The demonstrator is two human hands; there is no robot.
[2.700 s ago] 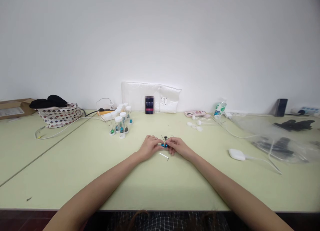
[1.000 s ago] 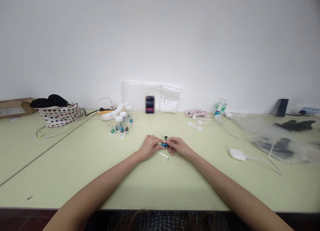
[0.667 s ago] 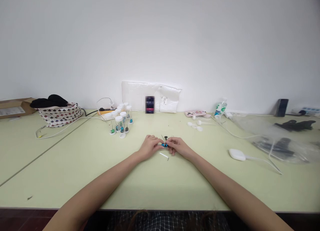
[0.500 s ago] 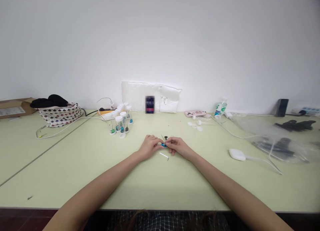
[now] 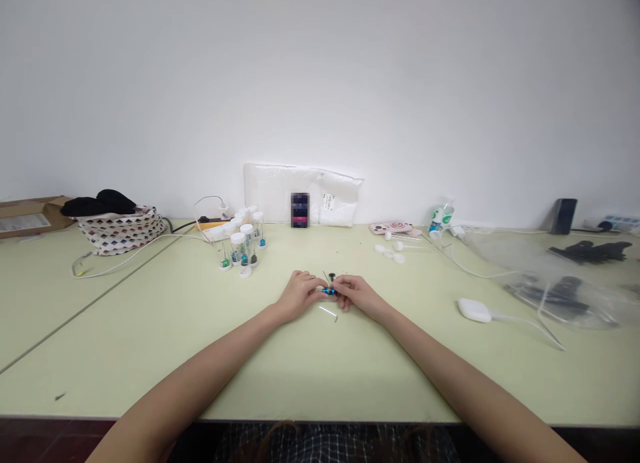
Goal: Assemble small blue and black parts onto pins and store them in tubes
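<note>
Between my two hands is a small shiny blue metal part (image 5: 329, 291), too small to name more exactly. The fingertips of my left hand (image 5: 300, 293) pinch its left end, and my right hand (image 5: 357, 293) closes on its right end. Just behind the fingers stands a small black piece with a round flat head (image 5: 332, 276), beside a thin metal pin. Nearer to me, a bent hex key (image 5: 329, 313) lies on the table. Both forearms rest along the pale green table (image 5: 330, 376).
Several clear tubes with white caps (image 5: 240, 243) stand at the left, with blue and green pieces inside. A phone (image 5: 300, 210) leans on a plastic package at the wall. Right are white caps (image 5: 399, 257), a white charger (image 5: 475, 310) and a plastic bag (image 5: 565, 296).
My right fingertips have shifted slightly right, and more of the blue part shows between the hands. Everything else looks the same.
</note>
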